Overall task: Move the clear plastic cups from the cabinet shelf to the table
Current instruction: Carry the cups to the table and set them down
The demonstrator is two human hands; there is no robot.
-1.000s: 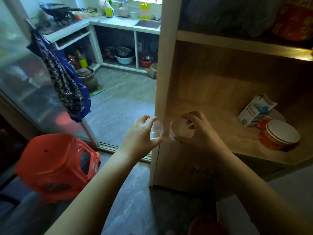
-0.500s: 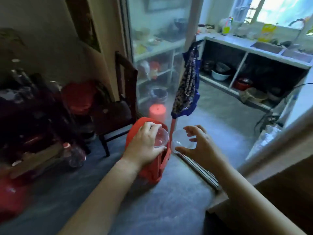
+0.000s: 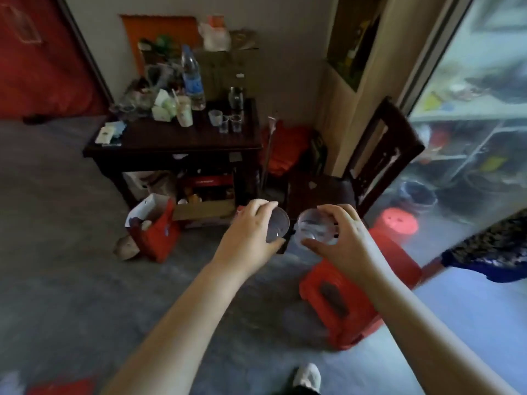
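Note:
My left hand (image 3: 251,232) grips a clear plastic cup (image 3: 278,225), tipped on its side with the mouth facing right. Close beside it, my right hand (image 3: 342,238) holds a second clear plastic cup (image 3: 312,228) by the rim, mouth toward me. Both hands are held out in front of me above the floor. The dark wooden table (image 3: 176,141) stands ahead at the wall, well beyond the hands. Several clear cups (image 3: 226,121) stand on its right part. The cabinet shelf is out of view.
The table's back half is crowded with a water bottle (image 3: 194,78), cups and boxes. A dark wooden chair (image 3: 370,169) stands right of it. A red stool (image 3: 356,292) sits under my right arm. Red bags and boxes (image 3: 159,226) lie below the table. A glass door (image 3: 470,124) fills the right.
My view has swung left from the cabinet past the glass door to the table. Both hands kept their cups and stayed side by side.

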